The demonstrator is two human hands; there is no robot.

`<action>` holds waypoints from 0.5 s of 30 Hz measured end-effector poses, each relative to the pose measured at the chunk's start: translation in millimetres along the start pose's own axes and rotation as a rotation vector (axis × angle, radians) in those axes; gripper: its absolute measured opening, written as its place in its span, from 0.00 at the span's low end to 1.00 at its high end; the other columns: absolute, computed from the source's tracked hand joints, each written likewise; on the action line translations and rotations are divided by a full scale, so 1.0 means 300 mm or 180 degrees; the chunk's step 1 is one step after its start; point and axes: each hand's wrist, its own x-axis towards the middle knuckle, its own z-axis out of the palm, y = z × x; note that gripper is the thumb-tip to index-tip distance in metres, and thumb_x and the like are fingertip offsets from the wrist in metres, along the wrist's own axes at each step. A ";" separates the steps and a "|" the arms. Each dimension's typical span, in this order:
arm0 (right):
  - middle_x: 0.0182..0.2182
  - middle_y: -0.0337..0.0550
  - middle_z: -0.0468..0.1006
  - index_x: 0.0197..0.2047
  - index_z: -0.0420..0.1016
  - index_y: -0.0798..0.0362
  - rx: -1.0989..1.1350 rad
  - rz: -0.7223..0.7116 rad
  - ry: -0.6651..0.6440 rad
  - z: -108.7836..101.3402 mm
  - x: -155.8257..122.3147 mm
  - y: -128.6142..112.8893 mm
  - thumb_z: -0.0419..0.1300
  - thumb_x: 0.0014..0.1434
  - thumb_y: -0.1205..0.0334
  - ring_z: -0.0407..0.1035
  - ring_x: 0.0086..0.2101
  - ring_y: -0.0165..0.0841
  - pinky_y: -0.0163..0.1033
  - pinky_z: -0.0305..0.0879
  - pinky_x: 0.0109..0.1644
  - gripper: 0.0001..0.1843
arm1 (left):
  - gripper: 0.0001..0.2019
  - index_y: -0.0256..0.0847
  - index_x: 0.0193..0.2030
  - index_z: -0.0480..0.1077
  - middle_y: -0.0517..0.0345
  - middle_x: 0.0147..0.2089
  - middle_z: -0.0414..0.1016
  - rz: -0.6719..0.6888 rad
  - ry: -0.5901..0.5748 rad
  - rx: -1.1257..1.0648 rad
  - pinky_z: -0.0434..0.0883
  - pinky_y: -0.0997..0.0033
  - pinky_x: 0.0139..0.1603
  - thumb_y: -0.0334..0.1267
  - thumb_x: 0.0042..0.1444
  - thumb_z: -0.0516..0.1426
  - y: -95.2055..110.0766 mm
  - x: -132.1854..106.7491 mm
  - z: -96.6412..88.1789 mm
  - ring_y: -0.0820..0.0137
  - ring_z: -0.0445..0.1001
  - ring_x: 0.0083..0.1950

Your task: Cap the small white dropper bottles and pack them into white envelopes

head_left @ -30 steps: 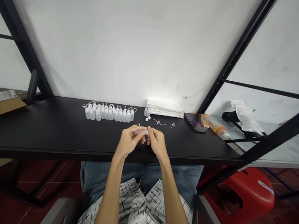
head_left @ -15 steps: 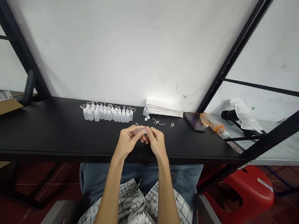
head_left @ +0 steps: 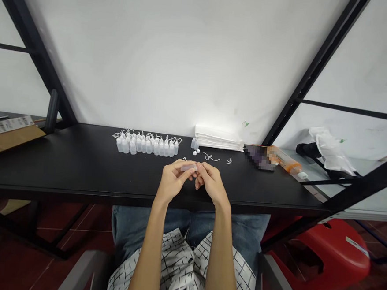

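My left hand (head_left: 174,181) and my right hand (head_left: 212,182) meet above the black table top, both pinching a small translucent plastic dropper bottle (head_left: 188,167) that lies sideways between the fingers. My fingers hide part of it. Beyond my hands stands a tight group of several white plastic dropper bottles (head_left: 147,147) with thin loops of cord at their tops. Nearest my fingertips are a few small white caps (head_left: 195,152) and loose white cord pieces (head_left: 210,157).
A stack of white sheets or bags (head_left: 218,138) lies against the wall. To its right are a pixelated object (head_left: 260,157) and an orange-capped tube (head_left: 287,163). Black frame posts stand at both sides, and a red stool (head_left: 324,260) sits low on the right.
The whole view has shifted slightly, with the table contents sitting further right in the frame. My hands still hold the small bottle between them.
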 end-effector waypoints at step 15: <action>0.16 0.31 0.63 0.31 0.65 0.51 -0.0255 -0.0244 0.0269 0.021 -0.014 0.041 0.51 0.65 0.42 0.63 0.17 0.27 0.32 0.61 0.23 0.21 | 0.09 0.35 0.38 0.80 0.52 0.39 0.75 0.0017 0.0007 0.0142 0.75 0.72 0.33 0.37 0.51 0.64 -0.015 0.004 -0.005 0.72 0.76 0.32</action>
